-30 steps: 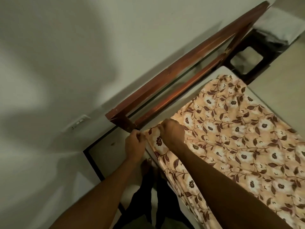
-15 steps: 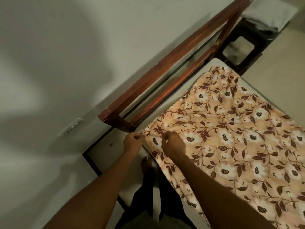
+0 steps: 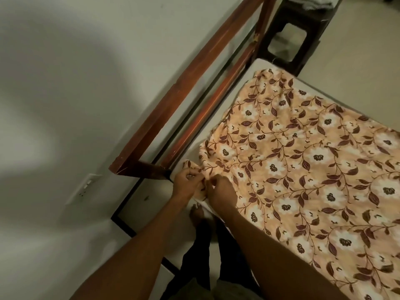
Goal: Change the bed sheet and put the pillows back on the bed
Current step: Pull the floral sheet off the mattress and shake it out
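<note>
Floral bed sheet [image 3: 303, 161]: light, soft, creases readily; spread over the mattress [image 3: 242, 87] ahead of both hands. Left hand [image 3: 186, 184] and right hand [image 3: 221, 192] pinch its bunched corner; best gripped along the hem.

Bare down to the lower edge of view: left forearm [image 3: 134, 245] and right forearm [image 3: 270, 252]. Bare as well: left hand [image 3: 187, 182] and right hand [image 3: 220, 192]. Dark trousers [image 3: 194, 263], near black, loose in the leg. One bare foot [image 3: 198, 216] below the hem. At the bottom edge, a blurred strip of olive cloth [image 3: 229, 289], garment unclear.
</note>
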